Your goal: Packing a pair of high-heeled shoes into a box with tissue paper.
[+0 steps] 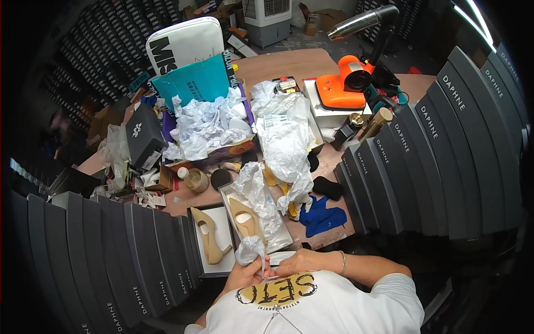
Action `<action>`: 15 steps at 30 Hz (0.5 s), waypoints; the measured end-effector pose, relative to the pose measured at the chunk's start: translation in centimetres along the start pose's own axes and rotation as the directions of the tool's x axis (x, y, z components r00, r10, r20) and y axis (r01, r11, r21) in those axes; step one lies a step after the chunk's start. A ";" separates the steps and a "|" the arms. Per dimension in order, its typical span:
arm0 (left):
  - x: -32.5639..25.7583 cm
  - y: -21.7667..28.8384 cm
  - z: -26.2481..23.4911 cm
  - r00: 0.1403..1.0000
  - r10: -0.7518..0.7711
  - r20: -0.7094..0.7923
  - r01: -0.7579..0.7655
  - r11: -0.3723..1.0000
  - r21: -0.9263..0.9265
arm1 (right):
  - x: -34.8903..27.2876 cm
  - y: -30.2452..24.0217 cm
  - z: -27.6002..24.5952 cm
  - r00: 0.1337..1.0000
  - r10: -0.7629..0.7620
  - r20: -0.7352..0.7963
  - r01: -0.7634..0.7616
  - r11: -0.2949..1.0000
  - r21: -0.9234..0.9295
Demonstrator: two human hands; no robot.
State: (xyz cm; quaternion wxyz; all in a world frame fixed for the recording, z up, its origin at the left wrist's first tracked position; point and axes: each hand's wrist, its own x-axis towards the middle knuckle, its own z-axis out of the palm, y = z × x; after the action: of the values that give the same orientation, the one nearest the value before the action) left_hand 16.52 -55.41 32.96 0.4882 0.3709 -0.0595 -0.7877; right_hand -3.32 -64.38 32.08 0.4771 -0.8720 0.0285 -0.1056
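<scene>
Close to my body, my left hand [248, 274] is closed round a wad of crumpled white tissue paper [250, 250], which sticks up past the fingers. My right hand [300, 262] meets it from the right with bent fingers; a bit of white shows at the fingertips, too small to make out. Just beyond the wad, a beige high-heeled shoe [243, 216] lies in an open shoebox [285, 240] beside loose tissue paper [257, 192]. Left of it, a second beige high-heeled shoe [207, 236] rests on its side in a dark-edged box part [221, 214].
Tall stacks of dark shoeboxes [428, 161] flank me on both sides. Farther off stand a paper-filled purple bin [247, 106], a paper-covered box [286, 139] and an orange machine [342, 89]. A blue cloth [322, 217] and a jar [196, 181] lie nearer.
</scene>
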 end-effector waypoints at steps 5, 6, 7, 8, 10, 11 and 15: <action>-0.5 0.6 1.0 0.997 -0.019 -0.078 0.024 0.997 0.067 | 0.0 0.1 -1.9 0.996 0.034 0.082 -0.046 0.988 0.148; -0.4 1.0 1.5 0.996 -0.023 -0.082 0.030 0.996 0.081 | 0.0 0.2 -1.9 0.999 0.023 0.043 -0.032 0.976 0.217; -0.7 1.8 2.5 0.990 -0.058 -0.130 0.075 0.989 0.130 | -0.2 0.3 -1.7 1.000 0.016 0.002 -0.016 0.958 0.286; -0.9 2.6 0.5 0.998 0.012 -0.066 -0.016 0.999 -0.051 | -0.5 0.3 -2.0 0.999 0.012 -0.041 0.003 0.937 0.350; -2.3 4.8 -5.3 0.984 0.179 0.008 -0.159 0.893 -0.420 | -5.0 1.5 -3.9 0.950 0.280 -0.139 -0.256 0.952 0.168; -1.7 5.2 -4.8 0.977 0.214 -0.007 -0.205 0.926 -0.316 | -6.9 1.8 -5.5 0.896 0.367 -0.248 -0.334 0.928 0.166; 3.3 3.8 -0.2 0.996 0.080 -0.040 -0.079 0.997 0.006 | 0.4 6.3 -7.5 0.710 0.491 -0.505 -0.437 0.869 0.231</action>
State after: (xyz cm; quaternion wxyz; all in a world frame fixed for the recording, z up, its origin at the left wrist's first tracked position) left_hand 18.56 -60.00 32.78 0.5194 0.3849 -0.0663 -0.7600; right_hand -4.17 -74.04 30.80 0.5001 -0.7454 0.3768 -0.2286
